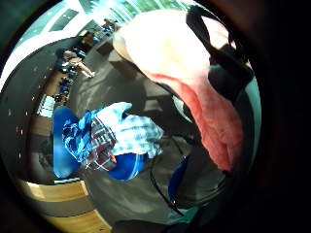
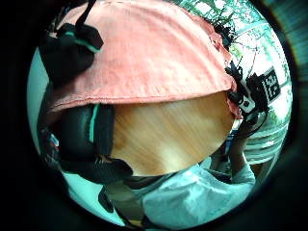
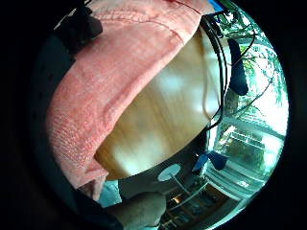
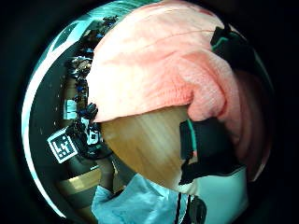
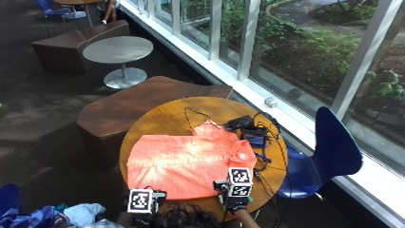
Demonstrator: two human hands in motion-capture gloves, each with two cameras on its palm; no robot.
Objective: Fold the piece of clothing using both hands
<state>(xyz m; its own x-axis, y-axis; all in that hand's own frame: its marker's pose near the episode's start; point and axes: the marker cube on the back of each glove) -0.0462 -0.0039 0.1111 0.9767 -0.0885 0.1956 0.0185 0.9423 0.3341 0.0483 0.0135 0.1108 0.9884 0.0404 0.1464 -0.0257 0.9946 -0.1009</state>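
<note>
An orange shirt point(image 5: 187, 164) lies spread flat on the round wooden table point(image 5: 171, 111). My left hand point(image 5: 157, 196) is at the shirt's near left corner and my right hand point(image 5: 236, 204) at its near right corner. In the left thumb side palm view the cloth point(image 2: 154, 53) runs between a glove finger point(image 2: 72, 48) and the thumb point(image 2: 89, 134), so that hand pinches the hem. The right thumb side palm view shows the same: cloth point(image 4: 149, 70) caught between a finger point(image 4: 233, 46) and the thumb point(image 4: 205, 144). The gripped edge is raised above the wood point(image 4: 145, 140).
Black cables and small devices point(image 5: 253, 130) lie on the table's far right, beside the shirt. A blue chair point(image 5: 329, 152) stands to the right, a brown bench point(image 5: 145, 102) behind the table. A pile of plaid clothes point(image 1: 112, 136) rests on a blue chair at my left.
</note>
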